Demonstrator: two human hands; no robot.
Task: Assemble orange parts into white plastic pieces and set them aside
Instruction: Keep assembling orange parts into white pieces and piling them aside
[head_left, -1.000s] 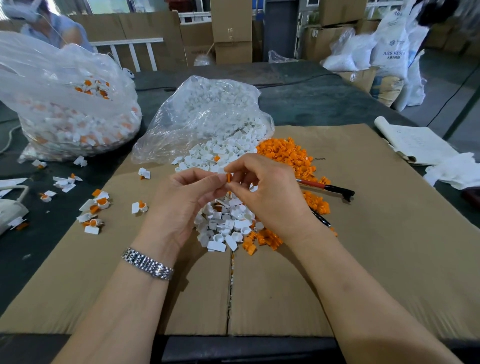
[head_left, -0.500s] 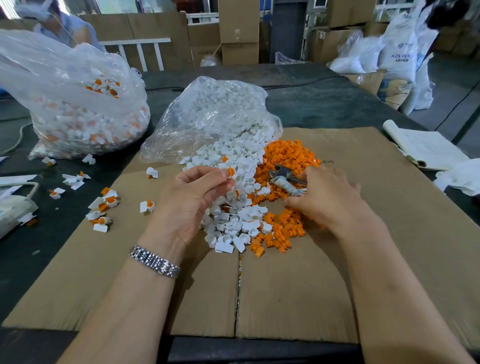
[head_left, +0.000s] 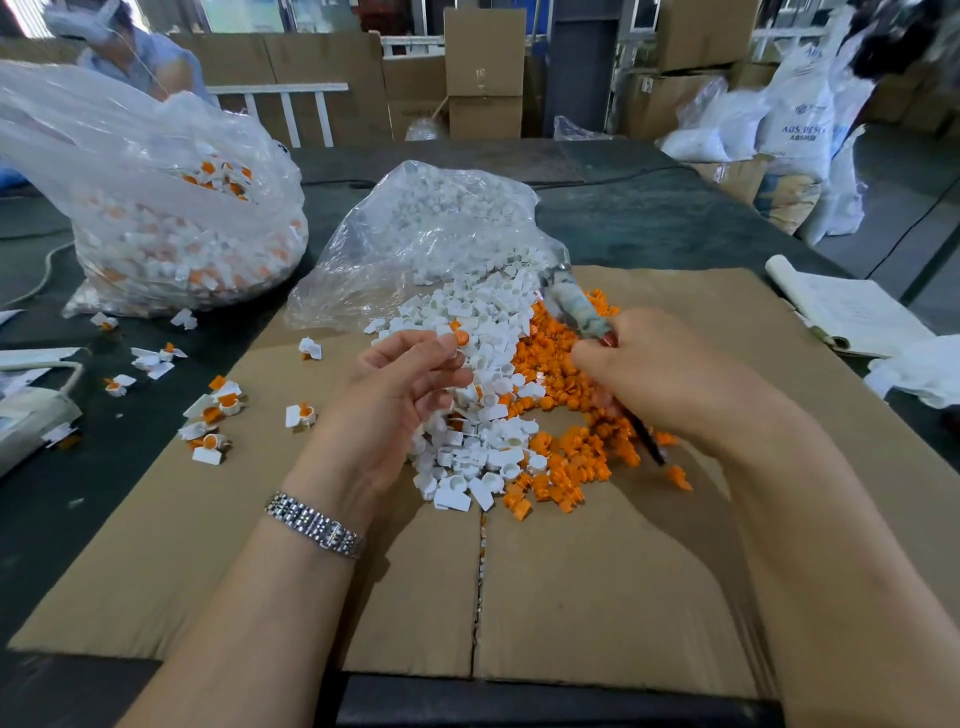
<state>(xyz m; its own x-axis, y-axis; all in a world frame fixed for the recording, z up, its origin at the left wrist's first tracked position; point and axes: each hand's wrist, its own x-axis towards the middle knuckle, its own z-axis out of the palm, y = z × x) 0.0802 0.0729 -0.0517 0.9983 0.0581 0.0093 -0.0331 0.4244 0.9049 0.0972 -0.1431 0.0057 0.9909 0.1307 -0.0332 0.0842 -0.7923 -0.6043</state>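
1. Lifting the right hand (head_left: 665, 384) since half a second ago, off the orange heap and up to just right of the white pile (head_left: 483, 395), and bringing a tool (head_left: 576, 309) with it; keeping the left hand (head_left: 410, 384) as it was, at the pile's left edge.
2. Working over the cardboard sheet (head_left: 623, 571) spread under the white pile.
3. Leaving the clear bag of finished pieces (head_left: 171, 234) well to the left of the white pile and beyond it, and spilling fresh white stock from a second clear bag (head_left: 426, 234) just behind the pile.
4. Drawing from the orange parts (head_left: 566, 457) heaped against the pile's right side.
5. Wrapping the right fingers round the tool, wrapped end pointing away and dark end poking out below the palm; not showing which end does the work.
6. Pinching a white piece with an orange part (head_left: 460, 340) between left thumb and fingertips, just over the pile's upper left.
7. Probably seating that orange part with the tool: holding the piece still, orange face toward the tool, meeting it squarely, and pressing lightly to avoid cracking the white plastic.
8. Afterwards, setting it with the loose finished pieces (head_left: 218, 415) left of the pile.
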